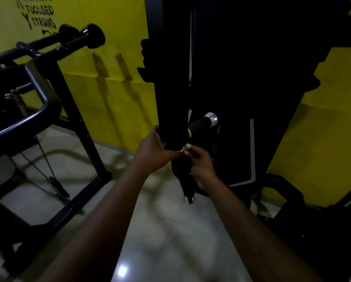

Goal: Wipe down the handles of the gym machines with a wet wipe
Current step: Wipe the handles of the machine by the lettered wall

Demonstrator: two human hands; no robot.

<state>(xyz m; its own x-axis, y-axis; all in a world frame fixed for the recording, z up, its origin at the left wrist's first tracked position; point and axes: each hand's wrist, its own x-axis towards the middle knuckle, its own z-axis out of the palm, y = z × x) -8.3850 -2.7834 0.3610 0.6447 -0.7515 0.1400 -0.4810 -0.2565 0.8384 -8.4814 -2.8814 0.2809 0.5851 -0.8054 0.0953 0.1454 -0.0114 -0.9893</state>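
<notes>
Bare left hand (pixel 152 153) gripping dim post (pixel 171 106), right hand (pixel 201 166) pinching half-hidden wipe (pixel 188 147)

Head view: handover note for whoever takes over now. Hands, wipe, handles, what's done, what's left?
Left hand: grips the black machine post at the handle joint.
Right hand: pinches the white wet wipe at that joint.
Upper handle, chrome-capped, sticks out to the right of the post; lower handle points down beside the right wrist.
Done: cannot tell from this blurred frame.
Left: likely wipe along both handles, then the bars of the left machine.
</notes>
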